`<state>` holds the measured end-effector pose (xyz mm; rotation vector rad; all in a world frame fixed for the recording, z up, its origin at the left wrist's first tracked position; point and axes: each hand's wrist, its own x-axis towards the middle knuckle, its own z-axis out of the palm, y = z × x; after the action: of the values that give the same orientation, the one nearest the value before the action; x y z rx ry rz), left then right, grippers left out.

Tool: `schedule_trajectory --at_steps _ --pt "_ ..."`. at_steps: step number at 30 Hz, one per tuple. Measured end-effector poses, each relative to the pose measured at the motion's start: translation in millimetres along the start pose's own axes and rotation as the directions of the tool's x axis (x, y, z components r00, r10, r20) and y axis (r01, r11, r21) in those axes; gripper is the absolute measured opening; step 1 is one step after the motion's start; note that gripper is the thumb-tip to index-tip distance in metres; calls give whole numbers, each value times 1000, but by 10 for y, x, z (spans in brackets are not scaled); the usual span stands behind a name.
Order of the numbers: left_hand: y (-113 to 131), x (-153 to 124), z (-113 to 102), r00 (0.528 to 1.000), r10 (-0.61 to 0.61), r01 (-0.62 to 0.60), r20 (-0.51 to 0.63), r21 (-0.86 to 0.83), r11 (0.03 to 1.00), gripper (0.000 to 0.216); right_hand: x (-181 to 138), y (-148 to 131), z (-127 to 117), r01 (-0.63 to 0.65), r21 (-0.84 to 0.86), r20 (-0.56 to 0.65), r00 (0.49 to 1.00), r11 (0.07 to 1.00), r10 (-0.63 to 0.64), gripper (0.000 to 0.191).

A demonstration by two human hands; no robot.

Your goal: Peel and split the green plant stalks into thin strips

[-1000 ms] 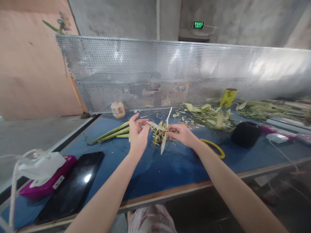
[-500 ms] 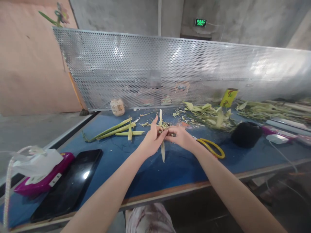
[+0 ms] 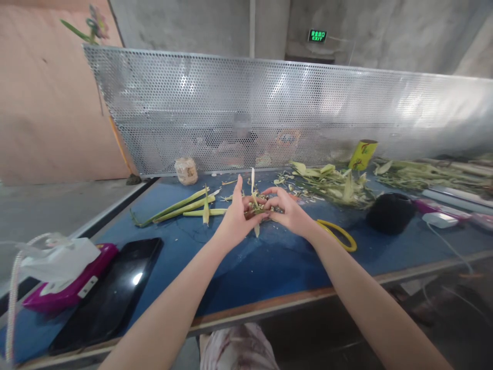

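Note:
Pale green-yellow strips of corn husk [image 3: 253, 179] cross between my two hands over the middle of the blue table. My left hand [image 3: 235, 218] grips them between thumb and curled fingers, its index finger pointing up. From the other side, my right hand [image 3: 289, 211] pinches the same strips with bent fingers. One strip end sticks up above the hands and another hangs below them. Fingers hide the crossing point. Small plant scraps [image 3: 228, 198] lie behind the hands. Left of them rest several green stalks [image 3: 181, 208], and a yellow loop handle [image 3: 346, 240] lies beside my right wrist.
A husk pile [image 3: 335, 182], a yellow-green can [image 3: 362, 155] and a black roll [image 3: 391, 213] are on the right. A black tablet-like slab [image 3: 111, 293] and magenta power strip [image 3: 69, 288] lie at left. A perforated metal panel [image 3: 215, 103] closes the back.
My right hand's fingers have spread and arched higher over the strips. The hanging strip end shows shorter below the hands, and my left hand has turned slightly.

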<state>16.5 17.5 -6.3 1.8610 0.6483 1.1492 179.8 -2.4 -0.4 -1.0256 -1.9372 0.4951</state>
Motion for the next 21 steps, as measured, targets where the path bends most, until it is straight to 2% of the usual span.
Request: schedule_trajectory --at_steps 4,7,12,15,17,19,21 --pt "-27 8 -26 1000 7 -2 -30 145 989 93 10 1 -4 -27 49 24 999 998 25 18" --pt "-20 10 -29 1000 10 -3 -24 265 964 89 12 14 -15 -18 -28 -14 1000 999 18 20" --pt "-1 4 -25 1000 3 -5 7 307 952 87 3 42 -49 -53 -118 -18 999 992 52 28" --pt "-31 -13 -13 999 -14 6 30 259 966 91 3 27 -45 -2 -257 -47 999 966 -11 25" --pt "-56 -27 14 998 -31 22 50 172 985 96 17 15 -30 51 -285 -106 991 957 -84 21" --pt "-69 -37 53 997 -38 33 62 77 996 100 40 15 -16 92 -212 -142 982 973 -124 18" --pt "-64 -41 89 996 -55 54 67 21 998 105 64 29 -11 99 -74 -120 987 992 -108 15"
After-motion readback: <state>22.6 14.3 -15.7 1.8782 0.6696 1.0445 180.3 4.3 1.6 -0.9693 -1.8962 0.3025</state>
